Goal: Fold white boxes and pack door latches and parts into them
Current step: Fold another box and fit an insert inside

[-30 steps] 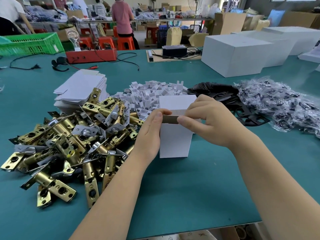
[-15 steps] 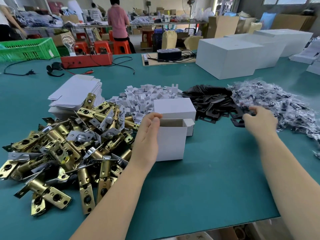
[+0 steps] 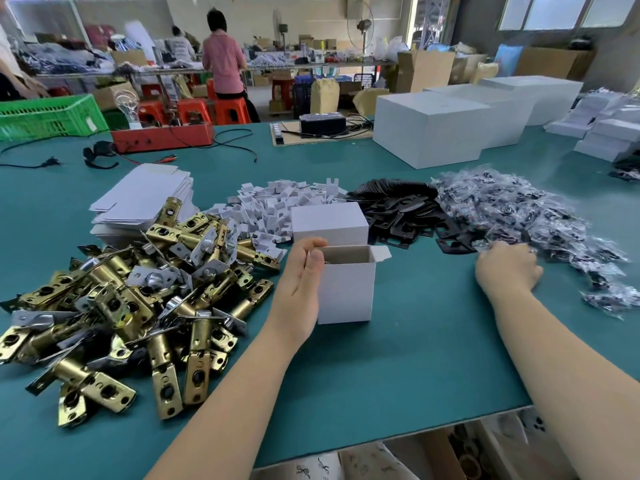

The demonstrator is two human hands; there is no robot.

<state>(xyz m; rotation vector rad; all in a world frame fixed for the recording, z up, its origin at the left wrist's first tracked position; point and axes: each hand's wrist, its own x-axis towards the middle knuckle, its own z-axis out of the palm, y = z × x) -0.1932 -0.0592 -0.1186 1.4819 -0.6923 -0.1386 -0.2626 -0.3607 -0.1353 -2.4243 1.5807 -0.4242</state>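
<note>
An upright white box (image 3: 346,292) stands open on the green table, its lid flap (image 3: 329,223) tipped back. My left hand (image 3: 301,282) grips the box's left wall at the top edge. Out to the right, my right hand (image 3: 505,268) has its fingers curled on a small plastic bag at the near edge of the pile of bagged parts (image 3: 519,213). A heap of brass door latches (image 3: 138,296) lies left of the box. Behind it are white cardboard inserts (image 3: 273,206) and black plates (image 3: 405,213).
A stack of flat box blanks (image 3: 145,195) lies behind the latches. Large white cartons (image 3: 429,129) stand at the back right, a red tool box (image 3: 162,136) and a green crate (image 3: 48,116) at the back left. The table's front edge (image 3: 381,441) is near.
My right hand left the box's top and moved right, past the black plates, to the bagged parts. My left hand stayed on the box.
</note>
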